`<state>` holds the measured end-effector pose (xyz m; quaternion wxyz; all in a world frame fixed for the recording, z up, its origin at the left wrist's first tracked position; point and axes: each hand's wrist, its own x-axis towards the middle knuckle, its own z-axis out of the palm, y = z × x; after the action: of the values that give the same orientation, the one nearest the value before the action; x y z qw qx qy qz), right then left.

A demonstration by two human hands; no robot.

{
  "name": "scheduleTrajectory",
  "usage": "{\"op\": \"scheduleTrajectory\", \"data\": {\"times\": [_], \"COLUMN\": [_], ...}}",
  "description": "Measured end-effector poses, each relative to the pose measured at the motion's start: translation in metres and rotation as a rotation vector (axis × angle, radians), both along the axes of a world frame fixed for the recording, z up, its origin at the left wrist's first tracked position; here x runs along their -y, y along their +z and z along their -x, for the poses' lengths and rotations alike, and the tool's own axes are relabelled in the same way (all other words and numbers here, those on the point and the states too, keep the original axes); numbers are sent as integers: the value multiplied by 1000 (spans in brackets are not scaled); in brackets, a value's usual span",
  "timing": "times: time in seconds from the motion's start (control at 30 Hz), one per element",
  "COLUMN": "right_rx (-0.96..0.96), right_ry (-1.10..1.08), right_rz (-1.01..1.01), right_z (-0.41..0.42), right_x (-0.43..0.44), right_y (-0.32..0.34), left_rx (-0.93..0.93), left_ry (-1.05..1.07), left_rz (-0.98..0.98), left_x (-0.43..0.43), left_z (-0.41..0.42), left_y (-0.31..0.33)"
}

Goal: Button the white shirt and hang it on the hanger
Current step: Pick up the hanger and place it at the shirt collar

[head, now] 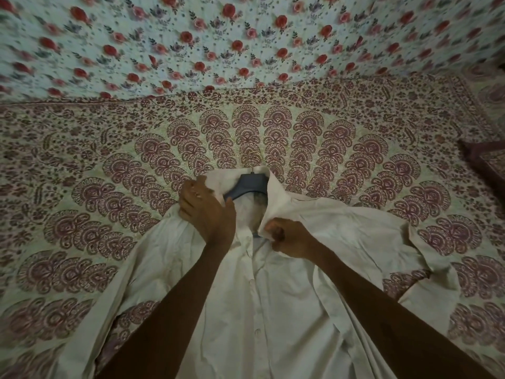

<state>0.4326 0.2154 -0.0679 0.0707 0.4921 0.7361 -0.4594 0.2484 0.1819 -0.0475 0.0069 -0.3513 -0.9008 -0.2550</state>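
The white shirt [287, 302] lies face up on the patterned bedspread [82, 165], collar away from me, its front placket closed with buttons visible down the middle. A blue-grey hanger [247, 187] sits inside the neck opening, its shoulders hidden under the fabric and its thin metal hook [252, 155] lying on the spread above the collar. My left hand [207, 212] grips the left collar and shoulder cloth. My right hand [289, 237] pinches the right collar edge near the top of the placket.
A floral cloth [246, 39] with red roses hangs as a backdrop behind the bed. A dark patterned cushion [486, 162] sits at the right edge. The shirt's sleeves spread out to both sides on the bedspread.
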Motion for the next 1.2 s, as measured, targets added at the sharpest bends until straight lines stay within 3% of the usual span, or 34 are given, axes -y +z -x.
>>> {"op": "scheduleTrajectory", "data": {"times": [0.07, 0.13, 0.23, 0.33, 0.43, 0.5, 0.63, 0.73, 0.8, 0.87, 0.93, 1.03, 1.13, 1.2], "right_rx": [-21, -74, -137, 127, 243, 252, 296, 343, 270, 169, 219, 283, 150, 69], "right_ry": [10, -176, -446, -372, -170, -100, -259, -293, -291, -242, -84, 9, -193, -223], "right_rz": [8, -106, -485, -770, -654, -603, -735, -825, -860, -797, -745, -666, -535, -427], "right_z": [2, 5, 5, 4, 3, 1, -9, -10, -10, -10, -11, -13, -6, 0], "right_x": [-5, -10, -17, -22, -23, -20, -17, -12, -3, 14, 38, 60, 58, 53], "right_y": [9, 16, 13, 3, -12, -20, -22, -14, -7, -4, -4, -8, 1, 5], "left_rx": [210, 493, 504, 594, 784, 811, 310, 221, 324, 421, 344, 398, 659, 717], "left_ry": [14, -46, -298, -557, -556, -489, -443, -510, -565, -559, -601, -587, -532, -587], "left_rz": [-56, -164, -120, 27, 140, 69, -92, -147, -7, 321, 526, 447, 346, 397], "left_x": [-6, -7, 2, 14, 15, 16, 29, 46, 64, 85, 104, 107, 105, 108], "left_z": [9, 12, 0, -19, -17, -8, 9, 14, 3, -15, -33, -45, -50, -48], "left_y": [-4, -10, -16, -28, -32, -29, -23, -25, -30, -34, -36, -34, -29, -26]}}
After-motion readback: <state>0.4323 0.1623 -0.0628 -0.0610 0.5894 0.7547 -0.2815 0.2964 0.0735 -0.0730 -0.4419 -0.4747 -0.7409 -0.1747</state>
